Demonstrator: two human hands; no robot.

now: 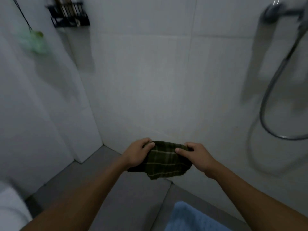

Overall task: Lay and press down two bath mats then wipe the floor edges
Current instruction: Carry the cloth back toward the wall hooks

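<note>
A dark green checked cloth (164, 161) hangs between my two hands in front of the white tiled wall. My left hand (138, 152) pinches its left top corner with thumb and fingers. My right hand (196, 155) pinches the right top corner the same way. The cloth sags in folds below both hands, above the grey floor (116, 189). A light blue bath mat (188, 217) lies on the floor at the bottom middle, partly cut off by the frame. A second mat is not in view.
A shower head (275, 12) and its hose (266, 104) hang on the wall at the right. A black wire caddy (68, 15) is fixed high at the left, with a green sponge (35, 40) dangling beside it. A white object (10, 207) fills the lower left corner.
</note>
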